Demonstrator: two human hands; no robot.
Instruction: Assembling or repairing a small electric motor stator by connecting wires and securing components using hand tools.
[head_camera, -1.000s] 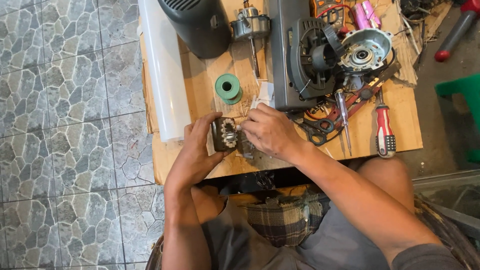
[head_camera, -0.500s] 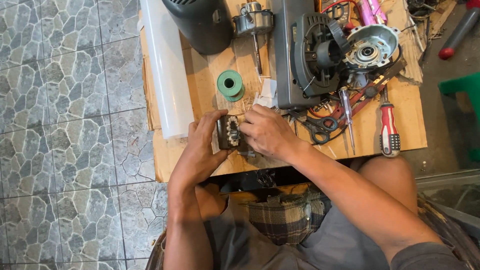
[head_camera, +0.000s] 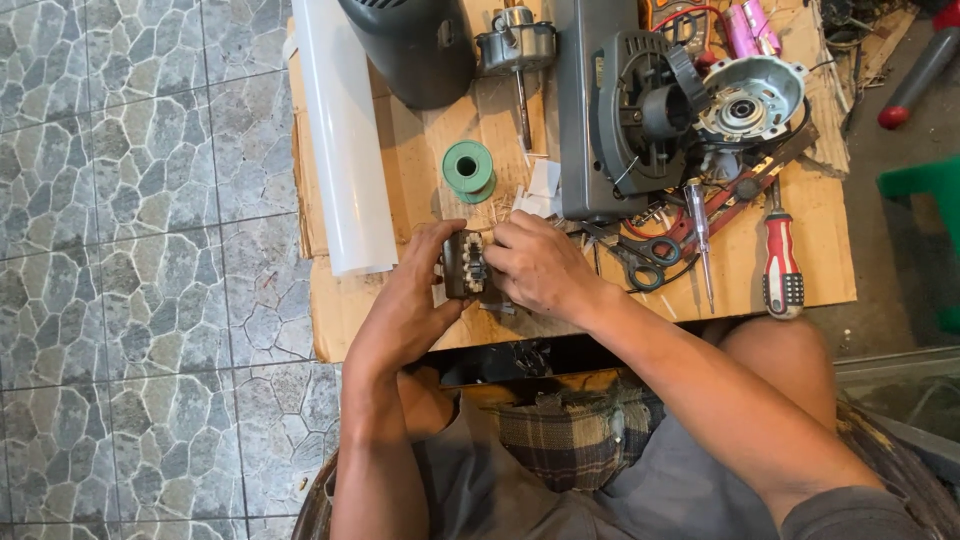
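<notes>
Small dark wound metal motor core gripped by left hand, pinched by right hand; risks slipping, snapping fine wires.

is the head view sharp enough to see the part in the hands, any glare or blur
Head view: soft, even daylight, no hard shadows; the small motor core between left hand and right hand is fairly sharp; the white rolled sheet looks bright, slightly washed out.
</notes>
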